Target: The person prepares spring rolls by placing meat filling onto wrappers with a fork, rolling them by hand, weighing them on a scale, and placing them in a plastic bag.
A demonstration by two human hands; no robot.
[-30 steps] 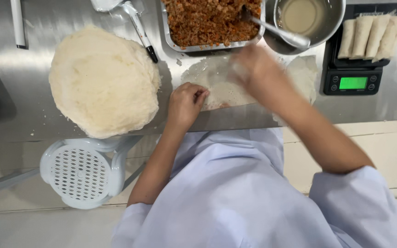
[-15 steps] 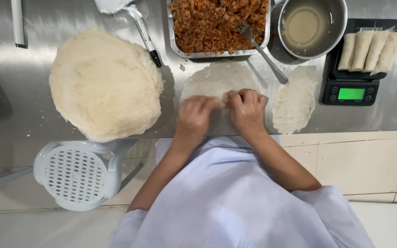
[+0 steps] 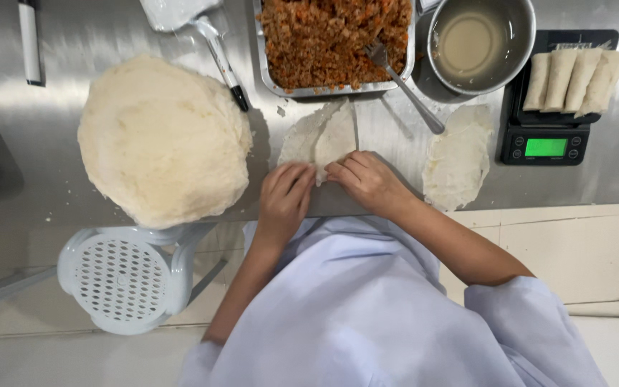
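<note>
The wrapper [image 3: 322,140] lies flat on the steel counter [image 3: 51,183] at centre frame, just below the filling tray. It is a thin, pale, roughly round sheet with its sides folded inward; the near edge is under both hands. Judged from its look, the sheet is very light, soft and limp, with no stiffness of its own, and probably tears easily if pulled or pinched hard. Best taken at the near edge with flat fingertip pressure spread across its width, not at a single corner.

The left hand [image 3: 284,195] rests on the lower left part of the wrapper, fingers [image 3: 291,178] close together and curled down onto the sheet. The right hand [image 3: 367,183] rests on the lower right part, fingers likewise close and pressing on the near edge. Both hands hold the wrapper down against the counter; neither lifts it.

Surroundings, moving outward:
- Filling tray [image 3: 274,79], top centre, with minced orange-brown filling and a fork [image 3: 406,82]
- Metal bowl [image 3: 521,54] of pale liquid, upper right
- Spare wrapper [image 3: 456,158], right of the hands
- Scale [image 3: 546,140] with finished rolls [image 3: 574,75], far right
- Stack of wrappers [image 3: 162,140], left
- White stool [image 3: 120,276], lower left, below the counter edge
</note>
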